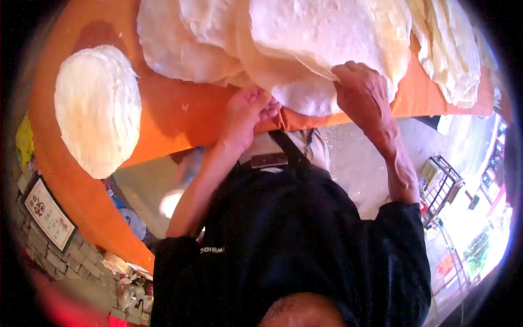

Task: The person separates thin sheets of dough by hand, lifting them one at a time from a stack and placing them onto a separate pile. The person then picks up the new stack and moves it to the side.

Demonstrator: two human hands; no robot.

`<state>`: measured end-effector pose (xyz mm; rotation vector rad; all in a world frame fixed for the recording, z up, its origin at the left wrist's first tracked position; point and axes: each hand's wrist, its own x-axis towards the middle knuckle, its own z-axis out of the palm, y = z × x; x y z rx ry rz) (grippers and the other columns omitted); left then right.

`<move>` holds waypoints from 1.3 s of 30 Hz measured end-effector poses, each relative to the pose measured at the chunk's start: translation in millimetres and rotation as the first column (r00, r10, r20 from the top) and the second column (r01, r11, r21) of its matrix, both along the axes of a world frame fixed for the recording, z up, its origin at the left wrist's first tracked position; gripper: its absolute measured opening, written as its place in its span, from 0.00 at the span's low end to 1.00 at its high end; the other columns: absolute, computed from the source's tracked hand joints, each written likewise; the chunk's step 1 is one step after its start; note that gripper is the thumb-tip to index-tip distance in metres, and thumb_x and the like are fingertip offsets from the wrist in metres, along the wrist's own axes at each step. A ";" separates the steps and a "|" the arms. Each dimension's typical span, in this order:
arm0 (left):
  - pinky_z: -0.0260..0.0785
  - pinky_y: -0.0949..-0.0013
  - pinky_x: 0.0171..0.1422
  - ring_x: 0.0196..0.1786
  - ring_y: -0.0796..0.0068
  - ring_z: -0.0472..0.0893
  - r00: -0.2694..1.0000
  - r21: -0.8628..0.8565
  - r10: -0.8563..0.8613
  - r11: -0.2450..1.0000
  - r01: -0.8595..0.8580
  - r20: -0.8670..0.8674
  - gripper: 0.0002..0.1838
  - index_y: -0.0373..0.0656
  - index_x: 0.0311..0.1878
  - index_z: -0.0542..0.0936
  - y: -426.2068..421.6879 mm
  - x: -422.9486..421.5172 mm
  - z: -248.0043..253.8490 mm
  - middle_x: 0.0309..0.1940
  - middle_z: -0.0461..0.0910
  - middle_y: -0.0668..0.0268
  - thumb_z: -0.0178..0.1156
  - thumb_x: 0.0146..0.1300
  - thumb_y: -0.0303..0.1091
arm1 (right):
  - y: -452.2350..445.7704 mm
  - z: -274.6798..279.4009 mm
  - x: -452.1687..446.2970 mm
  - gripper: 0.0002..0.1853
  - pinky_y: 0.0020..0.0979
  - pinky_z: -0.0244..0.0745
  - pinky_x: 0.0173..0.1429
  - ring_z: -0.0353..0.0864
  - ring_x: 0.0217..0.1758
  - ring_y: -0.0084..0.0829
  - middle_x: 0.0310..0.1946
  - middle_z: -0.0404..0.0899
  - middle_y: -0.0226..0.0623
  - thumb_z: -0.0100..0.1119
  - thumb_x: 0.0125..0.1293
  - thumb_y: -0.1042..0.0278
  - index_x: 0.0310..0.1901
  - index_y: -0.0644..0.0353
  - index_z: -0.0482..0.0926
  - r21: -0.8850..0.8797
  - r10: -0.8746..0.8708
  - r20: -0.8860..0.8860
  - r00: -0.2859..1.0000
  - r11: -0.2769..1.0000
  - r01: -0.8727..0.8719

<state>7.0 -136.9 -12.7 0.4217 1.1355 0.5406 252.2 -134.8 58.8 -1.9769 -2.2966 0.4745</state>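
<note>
A: Where are the flatbread sheets (327, 27)?
B: They lie in an overlapping pile on the orange surface (180, 111), in front of the person. They are thin, pale and roughly round, and the name flatbread is my reading from their look.

A: What does the right hand (362, 84) do?
B: It is grasping the edge of the top sheet (321, 32). Its fingers are bent, and the back of this hand is turned toward the viewer.

A: And the left hand (251, 109)?
B: It is at the near edge of the surface, just beside the lower sheets of the pile. The fingers are curled together, but I cannot tell whether they pinch something.

A: Which other things are about the hands?
B: To the left, well apart from the pile, one oval flatbread piece (98, 109) lies by itself. To the right there is a bunch of folded sheets (449, 54), hanging a little toward the edge.

A: What is farther away?
B: A framed sign (50, 214) stands at the lower left, and a wire rack (442, 188) at the right. The person wears a black shirt (294, 234).
</note>
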 end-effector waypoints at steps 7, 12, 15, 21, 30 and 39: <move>0.80 0.66 0.44 0.40 0.68 0.82 0.990 -0.004 -0.050 0.999 0.051 0.133 0.13 0.37 0.51 0.74 11.1 15.3 4.4 0.41 0.80 0.60 0.52 0.68 0.35 | -24.9 -30.0 -25.9 0.04 0.41 0.76 0.37 0.79 0.38 0.44 0.29 0.76 0.42 0.53 0.56 0.73 0.32 0.60 0.77 0.003 -0.001 -0.141 0.990 1.000 0.002; 0.74 0.53 0.58 0.50 0.59 0.81 0.872 -0.095 0.076 0.995 -0.034 0.483 0.19 0.39 0.57 0.72 16.1 30.5 18.5 0.49 0.79 0.58 0.46 0.70 0.39 | -36.9 -19.0 -39.4 0.28 0.45 0.70 0.53 0.75 0.51 0.47 0.44 0.77 0.45 0.64 0.54 0.59 0.57 0.59 0.73 0.058 0.010 -0.291 0.957 0.998 0.007; 0.74 0.53 0.59 0.51 0.58 0.81 0.829 -0.076 0.089 0.996 -0.056 0.552 0.19 0.38 0.57 0.72 14.2 33.5 5.8 0.50 0.79 0.57 0.46 0.71 0.40 | -36.2 -19.9 -40.6 0.26 0.44 0.72 0.54 0.74 0.53 0.50 0.48 0.76 0.47 0.63 0.50 0.72 0.54 0.63 0.73 0.057 -0.066 -0.190 0.980 0.995 0.078; 0.77 0.60 0.50 0.44 0.61 0.83 0.956 0.087 -0.057 0.996 0.033 0.289 0.15 0.41 0.51 0.74 28.8 11.0 10.7 0.44 0.81 0.58 0.49 0.71 0.40 | 31.1 35.4 46.3 0.12 0.37 0.77 0.44 0.83 0.37 0.40 0.34 0.83 0.44 0.57 0.56 0.74 0.43 0.59 0.82 0.056 -0.095 0.125 0.988 0.995 0.088; 0.78 0.63 0.51 0.43 0.64 0.83 0.954 0.097 0.289 0.950 -0.296 0.080 0.10 0.39 0.49 0.73 58.4 -33.9 -6.1 0.42 0.81 0.56 0.55 0.68 0.31 | 96.5 88.7 34.3 0.16 0.40 0.77 0.47 0.83 0.39 0.46 0.36 0.84 0.43 0.57 0.59 0.66 0.49 0.56 0.81 0.255 -0.118 0.122 0.985 0.963 0.084; 0.79 0.63 0.50 0.43 0.62 0.83 0.941 0.156 0.306 0.932 -0.327 0.148 0.14 0.36 0.49 0.72 60.5 -20.5 -23.3 0.40 0.80 0.58 0.59 0.66 0.34 | 117.3 29.0 -16.5 0.12 0.44 0.77 0.43 0.81 0.37 0.50 0.34 0.82 0.48 0.57 0.57 0.70 0.44 0.57 0.82 0.180 0.056 0.101 0.993 0.981 -0.073</move>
